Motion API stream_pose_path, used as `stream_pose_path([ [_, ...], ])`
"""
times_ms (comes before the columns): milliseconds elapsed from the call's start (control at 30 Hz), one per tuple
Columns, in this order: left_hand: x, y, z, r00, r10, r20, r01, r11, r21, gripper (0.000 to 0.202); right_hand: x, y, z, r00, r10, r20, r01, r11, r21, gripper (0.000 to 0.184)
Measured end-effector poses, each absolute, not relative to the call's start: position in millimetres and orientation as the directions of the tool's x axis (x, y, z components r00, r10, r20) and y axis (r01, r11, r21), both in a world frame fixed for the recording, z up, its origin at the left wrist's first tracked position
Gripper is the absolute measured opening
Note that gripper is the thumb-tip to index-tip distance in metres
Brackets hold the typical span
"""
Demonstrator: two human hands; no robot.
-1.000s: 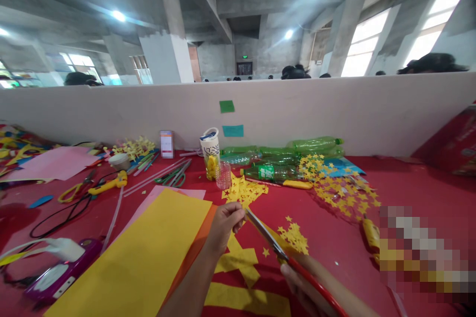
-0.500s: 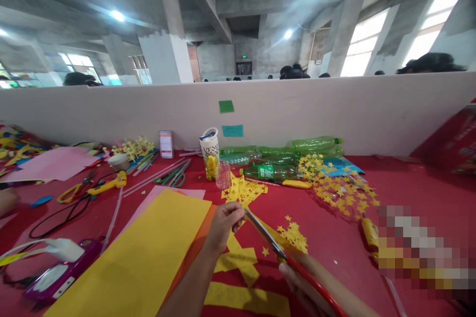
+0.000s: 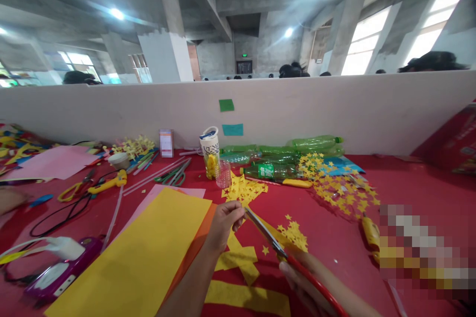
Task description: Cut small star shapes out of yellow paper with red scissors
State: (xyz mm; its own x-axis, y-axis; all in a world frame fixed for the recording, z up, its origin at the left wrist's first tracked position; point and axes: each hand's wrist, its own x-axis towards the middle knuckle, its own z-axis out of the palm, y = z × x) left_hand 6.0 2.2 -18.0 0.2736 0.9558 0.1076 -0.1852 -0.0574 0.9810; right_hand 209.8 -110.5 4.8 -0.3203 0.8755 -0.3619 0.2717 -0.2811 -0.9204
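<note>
My left hand (image 3: pixel 223 225) is pinched shut on a small piece of yellow paper at the tips of the scissor blades. My right hand (image 3: pixel 303 285) grips the red-handled scissors (image 3: pixel 278 250), whose blades point up and left toward the left fingers. Under the hands lie yellow paper offcuts (image 3: pixel 240 260) on the red table cover (image 3: pixel 409 183). A small heap of cut yellow stars (image 3: pixel 295 235) lies just right of the blades.
Large yellow sheet (image 3: pixel 145 257) over orange and pink sheets lies left. Green plastic bottles (image 3: pixel 286 156), a cup with a handle (image 3: pixel 210 151), more stars (image 3: pixel 334 183), yellow scissors (image 3: pixel 76 190) and a purple device (image 3: pixel 63 272) are around. A white partition (image 3: pixel 297 109) closes the back.
Almost nothing has moved; the hands and scissors hold the same place. At the far left edge another person's hand has come into view.
</note>
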Motion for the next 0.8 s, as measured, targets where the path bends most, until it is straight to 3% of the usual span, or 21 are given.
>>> stream_pose_path([
  [200, 6, 1, -16, 0.271, 0.957, 0.106, -0.195, -0.054, 0.979, 0.022, 206, -112, 0, -0.205, 0.886, -0.415, 0.376, -0.320, -0.869, 0.052],
  [567, 7, -1, -15, 0.266, 0.959, 0.098, -0.196, -0.046, 0.980, 0.021, 208, -110, -5, -0.268, 0.890, -0.369, 0.358, -0.263, -0.896, 0.055],
  [800, 7, 0, -15, 0.272, 0.956, 0.106, -0.194, -0.053, 0.980, 0.022, 208, -110, -6, -0.225, 0.889, -0.400, 0.361, -0.305, -0.881, 0.054],
])
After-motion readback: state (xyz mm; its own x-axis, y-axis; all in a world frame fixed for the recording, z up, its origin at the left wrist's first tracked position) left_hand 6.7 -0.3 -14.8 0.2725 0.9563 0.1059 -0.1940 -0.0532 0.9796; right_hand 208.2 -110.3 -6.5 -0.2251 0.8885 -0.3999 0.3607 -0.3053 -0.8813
